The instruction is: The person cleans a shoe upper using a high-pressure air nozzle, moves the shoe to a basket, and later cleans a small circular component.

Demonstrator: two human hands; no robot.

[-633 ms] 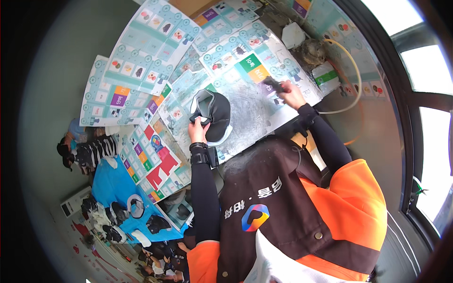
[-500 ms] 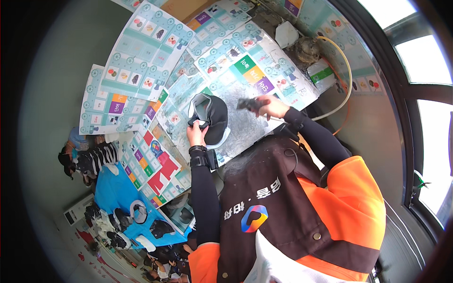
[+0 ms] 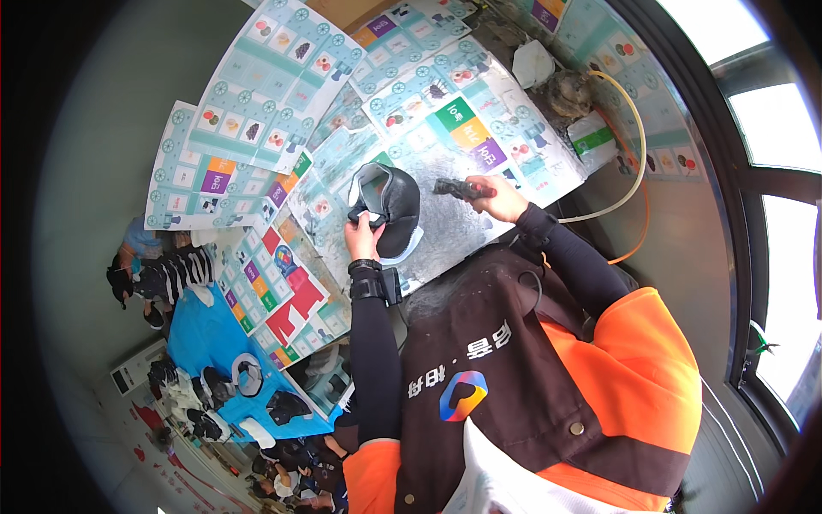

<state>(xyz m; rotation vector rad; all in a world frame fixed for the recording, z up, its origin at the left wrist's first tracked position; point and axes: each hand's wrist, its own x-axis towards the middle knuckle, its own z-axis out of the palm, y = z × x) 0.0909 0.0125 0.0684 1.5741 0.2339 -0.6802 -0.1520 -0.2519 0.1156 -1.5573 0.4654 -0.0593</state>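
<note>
A black cap point(image 3: 401, 206) with a pale lining and a light blue edge along its lower right side is held over the paper-covered table point(image 3: 445, 264). My left hand point(image 3: 363, 237) is closed on its near left edge, thumb and fingers pinching the rim. To the right of the cap, my right hand point(image 3: 502, 200) is closed around a dark, bristly tool point(image 3: 458, 188) with a bit of red at the grip. The tool's tip points toward the cap and stands a short gap away from it. Dark dust smudges the paper between them.
Loose printed sheets point(image 3: 265, 81) overhang the table's left side. A pale hose point(image 3: 640, 137) curves along the right, near a white and green packet point(image 3: 592, 141). At lower left, a blue cloth point(image 3: 201, 330) bears several dark and white pieces. A person point(image 3: 163, 270) is beyond it.
My right hand and the dark tool have shifted slightly right. The tool looks sharper now, its tip still off the cap. My left hand keeps its hold on the cap.
</note>
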